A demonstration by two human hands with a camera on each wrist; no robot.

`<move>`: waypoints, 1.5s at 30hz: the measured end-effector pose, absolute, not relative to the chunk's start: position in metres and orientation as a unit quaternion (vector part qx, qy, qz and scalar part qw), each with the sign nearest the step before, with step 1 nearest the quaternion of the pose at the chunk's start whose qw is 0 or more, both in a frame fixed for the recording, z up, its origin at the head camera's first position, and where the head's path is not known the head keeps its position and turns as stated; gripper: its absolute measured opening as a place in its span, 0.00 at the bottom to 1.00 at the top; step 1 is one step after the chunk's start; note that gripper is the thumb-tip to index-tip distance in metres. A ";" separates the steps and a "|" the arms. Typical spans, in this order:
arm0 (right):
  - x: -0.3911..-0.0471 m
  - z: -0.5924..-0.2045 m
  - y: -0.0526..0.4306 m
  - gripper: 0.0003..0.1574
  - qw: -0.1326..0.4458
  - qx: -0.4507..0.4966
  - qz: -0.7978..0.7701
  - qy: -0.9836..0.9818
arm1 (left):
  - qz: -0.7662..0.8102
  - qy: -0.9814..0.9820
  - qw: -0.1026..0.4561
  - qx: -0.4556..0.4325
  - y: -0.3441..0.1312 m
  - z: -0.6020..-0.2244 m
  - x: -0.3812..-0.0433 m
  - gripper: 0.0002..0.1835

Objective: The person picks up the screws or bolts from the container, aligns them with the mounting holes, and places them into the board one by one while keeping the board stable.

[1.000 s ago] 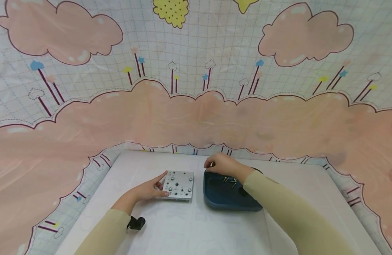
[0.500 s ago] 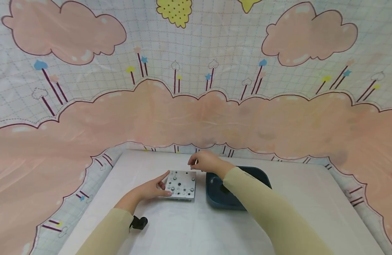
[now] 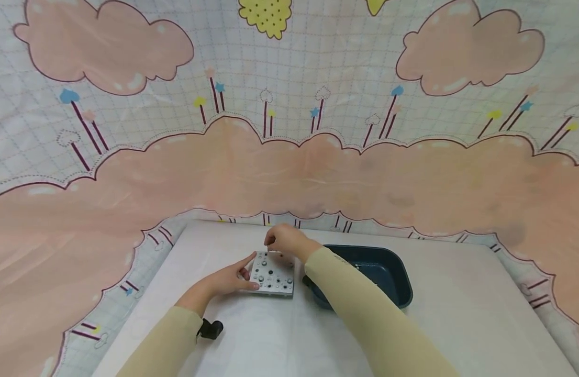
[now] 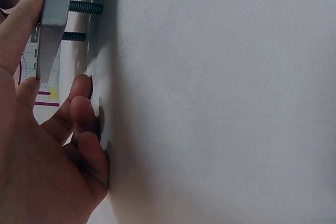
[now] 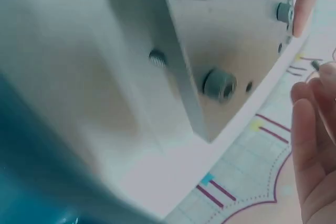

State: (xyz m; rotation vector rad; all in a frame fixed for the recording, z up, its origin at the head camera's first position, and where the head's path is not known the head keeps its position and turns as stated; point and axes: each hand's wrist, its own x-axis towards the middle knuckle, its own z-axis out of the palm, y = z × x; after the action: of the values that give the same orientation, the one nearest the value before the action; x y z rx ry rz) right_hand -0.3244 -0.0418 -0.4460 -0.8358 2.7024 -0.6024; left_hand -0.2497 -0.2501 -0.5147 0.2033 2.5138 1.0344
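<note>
A square metal plate (image 3: 279,265) with holes and several socket-head screws lies on the white table. My left hand (image 3: 225,280) grips it along its left side, the thumb at the near corner and the index finger at the far one. In the left wrist view, threaded screw ends (image 4: 85,7) stick out from the underside of the plate (image 4: 55,3). My right hand (image 3: 286,239) is over the plate's far edge. Its fingertips pinch a small screw, whose dark threaded end (image 5: 315,65) shows in the right wrist view; the rest is hidden by the fingers.
A dark blue tray (image 3: 409,285) stands right of the plate, partly covered by my right sleeve, with small metal pieces inside. A black device (image 3: 211,330) sits by my left cuff. Behind the white table (image 3: 459,309) hangs a patterned cloth (image 3: 346,178).
My right hand has moved left from the tray to above the plate's far edge, carrying the small screw. My left hand keeps its grip on the plate. The head view has shifted slightly.
</note>
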 end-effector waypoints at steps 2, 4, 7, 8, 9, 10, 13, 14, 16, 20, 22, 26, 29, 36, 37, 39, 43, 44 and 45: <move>-0.325 -0.449 -0.047 0.07 0.128 -0.277 -0.209 0.929 | 0.372 0.902 0.208 0.072 -0.251 -0.515 -0.249 0.56; -0.325 -0.451 -0.051 0.06 0.134 -0.266 -0.213 0.931 | 0.369 0.903 0.207 0.073 -0.252 -0.516 -0.249 0.56; -0.325 -0.455 -0.055 0.05 0.136 -0.258 -0.206 0.934 | 0.365 0.905 0.203 0.078 -0.252 -0.517 -0.249 0.55; -0.325 -0.457 -0.055 0.05 0.136 -0.254 -0.205 0.935 | 0.365 0.905 0.201 0.080 -0.251 -0.517 -0.249 0.55; -0.325 -0.458 -0.056 0.04 0.136 -0.249 -0.204 0.937 | 0.364 0.906 0.200 0.082 -0.250 -0.517 -0.249 0.55; -0.326 -0.460 -0.057 0.04 0.135 -0.247 -0.202 0.938 | 0.365 0.906 0.199 0.083 -0.250 -0.517 -0.249 0.54; -0.327 -0.463 -0.059 0.04 0.135 -0.239 -0.201 0.940 | 0.366 0.906 0.198 0.080 -0.250 -0.516 -0.248 0.54; -0.327 -0.464 -0.060 0.04 0.136 -0.238 -0.202 0.940 | 0.367 0.906 0.198 0.079 -0.250 -0.516 -0.248 0.54; -0.328 -0.464 -0.062 0.03 0.137 -0.240 -0.197 0.941 | 0.366 0.906 0.199 0.077 -0.251 -0.515 -0.248 0.54; -0.327 -0.463 -0.062 0.03 0.134 -0.258 -0.178 0.940 | 0.367 0.906 0.199 0.074 -0.249 -0.511 -0.248 0.54; -0.326 -0.463 -0.062 0.03 0.131 -0.274 -0.163 0.939 | 0.369 0.905 0.198 0.071 -0.249 -0.510 -0.247 0.54; -0.326 -0.463 -0.061 0.04 0.128 -0.300 -0.139 0.935 | 0.370 0.905 0.198 0.070 -0.249 -0.511 -0.247 0.54; -0.325 -0.462 -0.061 0.05 0.131 -0.308 -0.131 0.933 | 0.370 0.905 0.198 0.071 -0.248 -0.512 -0.247 0.54; -0.327 -0.458 -0.051 0.11 0.144 -0.293 -0.141 0.935 | 0.365 0.905 0.205 0.070 -0.244 -0.511 -0.250 0.55; -0.327 -0.457 -0.049 0.12 0.147 -0.289 -0.145 0.935 | 0.362 0.906 0.206 0.072 -0.244 -0.511 -0.250 0.55; -0.329 -0.455 -0.046 0.13 0.146 -0.288 -0.150 0.935 | 0.357 0.909 0.204 0.074 -0.245 -0.511 -0.250 0.55; -0.330 -0.445 -0.038 0.15 0.141 -0.303 -0.153 0.930 | 0.352 0.910 0.205 0.075 -0.248 -0.513 -0.250 0.55; -0.330 -0.441 -0.036 0.15 0.139 -0.308 -0.154 0.929 | 0.352 0.910 0.204 0.075 -0.249 -0.513 -0.250 0.55; -0.329 -0.436 -0.034 0.16 0.138 -0.313 -0.156 0.927 | 0.353 0.910 0.204 0.074 -0.250 -0.513 -0.250 0.55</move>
State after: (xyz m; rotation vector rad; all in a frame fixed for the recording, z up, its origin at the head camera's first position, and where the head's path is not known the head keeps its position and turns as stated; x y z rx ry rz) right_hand -0.3293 -0.0340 -0.4358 -0.9041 2.6805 -0.4507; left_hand -0.2501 -0.2499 -0.5127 0.2065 2.5381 0.9845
